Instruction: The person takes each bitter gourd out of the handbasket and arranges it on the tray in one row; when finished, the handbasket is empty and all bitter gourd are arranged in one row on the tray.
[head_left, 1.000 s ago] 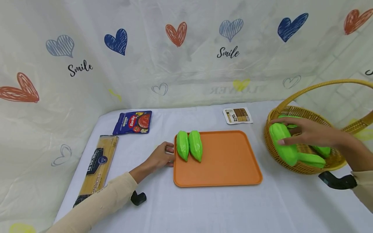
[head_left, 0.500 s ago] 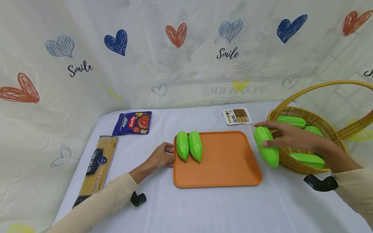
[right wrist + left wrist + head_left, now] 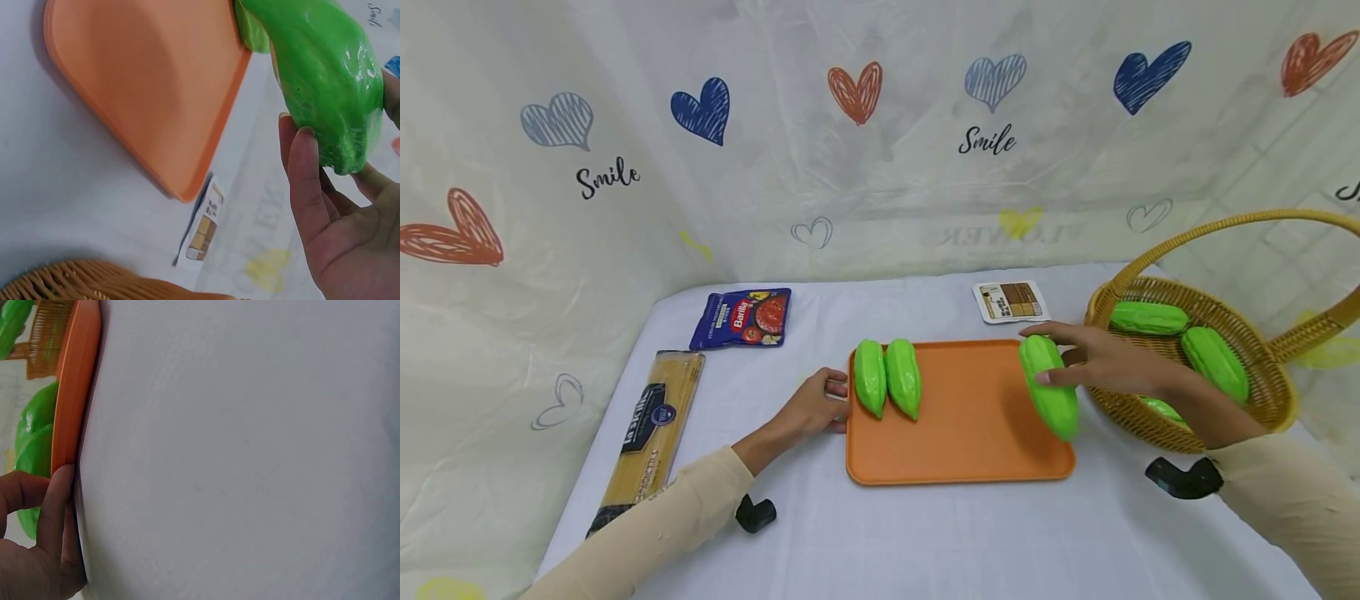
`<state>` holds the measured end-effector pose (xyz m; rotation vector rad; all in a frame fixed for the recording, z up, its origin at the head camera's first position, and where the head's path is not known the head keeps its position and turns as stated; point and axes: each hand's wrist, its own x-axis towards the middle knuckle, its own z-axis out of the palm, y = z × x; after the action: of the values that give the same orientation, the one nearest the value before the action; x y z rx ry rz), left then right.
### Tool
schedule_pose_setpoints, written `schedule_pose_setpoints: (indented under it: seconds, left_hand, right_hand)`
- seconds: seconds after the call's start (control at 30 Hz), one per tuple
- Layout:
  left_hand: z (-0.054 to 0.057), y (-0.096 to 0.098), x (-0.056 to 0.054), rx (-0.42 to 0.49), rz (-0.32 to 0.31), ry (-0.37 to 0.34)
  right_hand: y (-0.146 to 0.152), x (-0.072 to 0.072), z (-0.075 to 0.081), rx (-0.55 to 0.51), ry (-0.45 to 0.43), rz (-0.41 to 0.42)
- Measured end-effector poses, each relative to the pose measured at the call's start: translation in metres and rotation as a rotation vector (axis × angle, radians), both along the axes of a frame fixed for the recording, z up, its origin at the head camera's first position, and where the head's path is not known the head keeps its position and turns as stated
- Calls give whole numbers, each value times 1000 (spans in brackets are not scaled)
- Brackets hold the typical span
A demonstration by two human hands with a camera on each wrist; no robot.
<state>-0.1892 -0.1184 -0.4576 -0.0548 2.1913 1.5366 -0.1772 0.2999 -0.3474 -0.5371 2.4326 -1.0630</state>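
While the left hand (image 3: 811,404) pinches the left rim of the orange tray (image 3: 962,450) in its fingers (image 3: 52,509), I have the right hand (image 3: 1112,362) with fingers (image 3: 306,169) clasped round a green vegetable (image 3: 1048,392) above the tray's right side. At the tray's left end lie two matching vegetables (image 3: 902,379), and right of it stands the wicker basket (image 3: 1123,418) with more inside

The bare left hand (image 3: 812,404) and right hand (image 3: 1105,358) emerge from long, plain beige sleeves (image 3: 655,525), lightly creased and close-fitting at the wrists. Beneath each cuff juts a black, bent, rounded attachment (image 3: 1183,479), probably a wrist-camera mount, its details too small to read.
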Motion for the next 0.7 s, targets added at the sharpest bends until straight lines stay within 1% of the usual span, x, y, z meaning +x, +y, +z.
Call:
schedule_pose_setpoints:
  seconds: [0.17, 0.33, 0.53, 0.7]
  left_hand:
    - [-1, 0, 0, -6, 3, -6]
    - [-2, 0, 0, -2, 1, -2]
    - [-1, 0, 0, 20, 9, 2]
    - [-2, 1, 0, 7, 9, 1]
  right_hand:
    - [-7, -2, -7, -16, -46, -13]
    - [-15, -4, -12, -43, -63, -30]
    - [-21, -5, -18, -54, -42, -52]
    - [-27, -7, -25, -66, -12, -37]
